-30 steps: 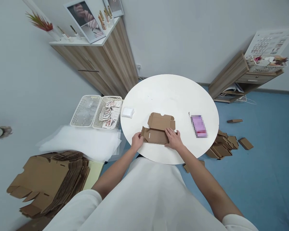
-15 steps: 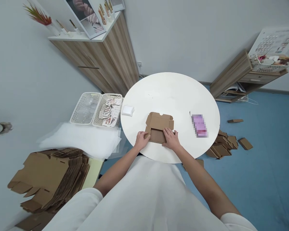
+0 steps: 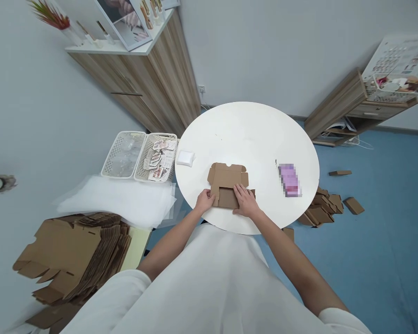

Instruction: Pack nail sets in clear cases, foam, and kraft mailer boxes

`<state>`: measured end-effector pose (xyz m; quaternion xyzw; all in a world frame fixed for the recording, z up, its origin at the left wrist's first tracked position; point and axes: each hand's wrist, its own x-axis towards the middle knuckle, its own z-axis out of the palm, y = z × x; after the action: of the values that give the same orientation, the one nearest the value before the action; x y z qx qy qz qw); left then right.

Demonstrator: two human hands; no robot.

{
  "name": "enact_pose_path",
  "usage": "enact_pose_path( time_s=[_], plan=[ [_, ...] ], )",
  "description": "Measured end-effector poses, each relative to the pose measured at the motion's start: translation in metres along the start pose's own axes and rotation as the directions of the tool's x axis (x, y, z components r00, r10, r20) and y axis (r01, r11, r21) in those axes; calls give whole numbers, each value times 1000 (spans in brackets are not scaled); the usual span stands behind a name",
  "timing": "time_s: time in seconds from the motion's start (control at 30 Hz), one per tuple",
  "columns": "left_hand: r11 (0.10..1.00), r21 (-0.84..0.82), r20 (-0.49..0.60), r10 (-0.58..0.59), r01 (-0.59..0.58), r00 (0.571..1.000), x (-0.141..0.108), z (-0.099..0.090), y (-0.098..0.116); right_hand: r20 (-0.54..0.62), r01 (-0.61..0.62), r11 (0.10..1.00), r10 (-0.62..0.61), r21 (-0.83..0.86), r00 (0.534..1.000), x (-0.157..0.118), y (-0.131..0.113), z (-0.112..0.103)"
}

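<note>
A partly folded brown cardboard box (image 3: 229, 176) lies on the round white table (image 3: 244, 132), its notched lid flap spread out toward the far side. My left hand (image 3: 205, 201) grips the box's near left side between thumb and fingers. On the right side, my right hand (image 3: 245, 200) holds the box, fingers over the side wall and thumb low at the near edge. A side flap sticks out to the right beyond its fingers. The box's inside shows between the two hands. Parts of both side walls are hidden under the fingers.
A small white packet (image 3: 186, 158) and a blurred purple item (image 3: 290, 180) lie on the table. Left are white baskets (image 3: 138, 155), white sheets (image 3: 114, 195) and a stack of flat cardboard boxes (image 3: 69, 260). Folded boxes (image 3: 322, 208) lie on the blue floor at right.
The box has shifted slightly left and turned a little. My right hand has moved slightly left on its side, and more of the right side flap shows beyond it.
</note>
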<state>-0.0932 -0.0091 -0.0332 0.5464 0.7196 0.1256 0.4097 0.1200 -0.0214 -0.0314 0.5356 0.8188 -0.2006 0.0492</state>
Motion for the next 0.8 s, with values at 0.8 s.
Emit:
enact_pose_path(
  time_s=[0.8],
  plan=[
    [918, 83, 226, 361, -387, 905, -1, -12, -12, 5, -182, 982, 182, -48, 983, -18, -16, 1]
  ],
)
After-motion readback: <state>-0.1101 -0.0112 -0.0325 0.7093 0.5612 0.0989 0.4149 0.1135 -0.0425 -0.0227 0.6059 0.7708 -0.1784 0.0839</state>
